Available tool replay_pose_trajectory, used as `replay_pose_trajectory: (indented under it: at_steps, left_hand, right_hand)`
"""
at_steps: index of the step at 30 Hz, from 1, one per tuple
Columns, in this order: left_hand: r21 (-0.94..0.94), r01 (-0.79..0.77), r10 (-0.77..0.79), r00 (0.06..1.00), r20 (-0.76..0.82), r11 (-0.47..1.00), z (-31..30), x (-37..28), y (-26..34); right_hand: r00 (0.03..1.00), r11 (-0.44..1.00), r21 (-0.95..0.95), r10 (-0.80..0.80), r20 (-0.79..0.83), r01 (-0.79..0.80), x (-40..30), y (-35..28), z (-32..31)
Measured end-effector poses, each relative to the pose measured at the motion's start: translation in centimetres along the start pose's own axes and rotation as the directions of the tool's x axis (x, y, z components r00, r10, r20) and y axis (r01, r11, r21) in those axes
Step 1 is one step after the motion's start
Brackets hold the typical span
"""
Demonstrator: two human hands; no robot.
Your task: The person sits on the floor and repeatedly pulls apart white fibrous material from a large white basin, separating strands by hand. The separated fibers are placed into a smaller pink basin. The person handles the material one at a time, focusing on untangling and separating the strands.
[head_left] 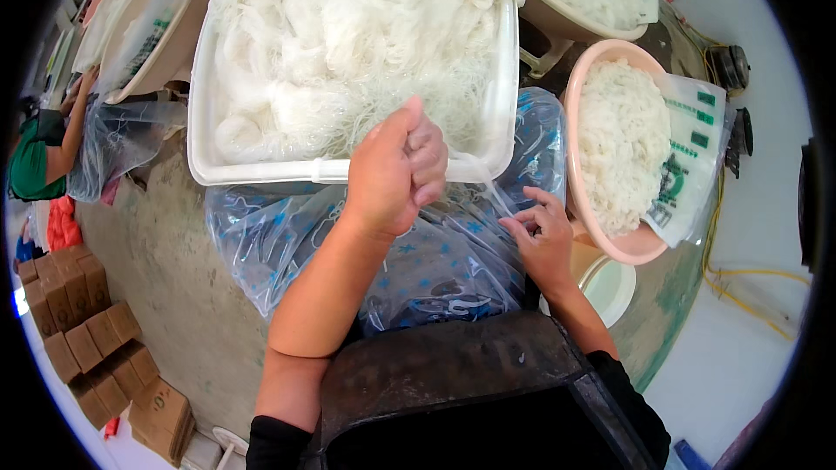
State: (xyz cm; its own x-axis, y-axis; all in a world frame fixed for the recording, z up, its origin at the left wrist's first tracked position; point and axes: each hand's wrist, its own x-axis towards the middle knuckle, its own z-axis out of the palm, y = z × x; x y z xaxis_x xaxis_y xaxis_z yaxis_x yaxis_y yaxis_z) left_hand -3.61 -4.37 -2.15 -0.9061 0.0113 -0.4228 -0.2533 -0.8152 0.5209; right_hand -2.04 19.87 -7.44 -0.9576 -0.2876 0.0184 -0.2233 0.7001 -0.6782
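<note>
A large white plastic tub (255, 173) stands before me, heaped with wet, whitish noodle-like strands (366, 32). My left hand (401, 163) is closed in a fist over the tub's front rim, thumb uppermost. Its curled fingers hide most of what they hold, though pale strands show beside them. A thin white bundle of strands (499, 199) runs from near this fist across the rim to my right hand (542, 228). There, just outside the tub's front right corner, the thumb and a finger pinch it while the other fingers stay bent. Clear plastic sheeting with blue prints (418, 254) covers my lap.
At right, a pink basin (575, 143) holds more strands and a printed plastic bag (692, 156). Below it is a white bucket (610, 290). Another filled basin (588, 19) stands behind. Leftward are a basin (189, 13), a co-worker's arm (72, 127) and stacked cartons (72, 287).
</note>
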Motion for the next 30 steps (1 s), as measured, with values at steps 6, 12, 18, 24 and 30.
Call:
replay_pose_trajectory:
  at_steps: [6, 12, 18, 24, 30]
  left_hand:
    - [0.422, -0.149, 0.199, 0.977, -0.079, 0.894, 2.4, 0.5, -3.1]
    - [0.612, 0.000, -0.319, 0.854, 0.412, 0.791, 7.0, 2.2, -2.2]
    - [0.903, -0.332, -0.202, 0.898, 0.391, 0.273, 9.2, -0.3, 14.3]
    - [0.894, 0.024, 0.395, 0.902, 0.174, -0.448, 2.3, -11.6, 31.5]
    - [0.525, 0.484, 0.631, 0.763, 0.139, -0.700, -3.6, -13.7, 35.1]
  right_hand:
    - [0.822, 0.709, 0.440, 0.374, 0.429, -0.552, 2.1, -2.5, -3.7]
    - [0.910, 0.900, -0.148, -0.414, 0.012, 0.411, 8.0, -9.0, -8.2]
    - [0.680, 0.593, 0.585, -0.727, 0.094, 0.553, 14.7, -14.4, -8.0]
    - [0.669, 0.775, 0.632, -0.459, 0.584, -0.020, 17.7, -12.4, 3.0]
    - [0.822, 0.840, 0.533, -0.230, 0.520, -0.101, 19.4, -6.1, 4.2]
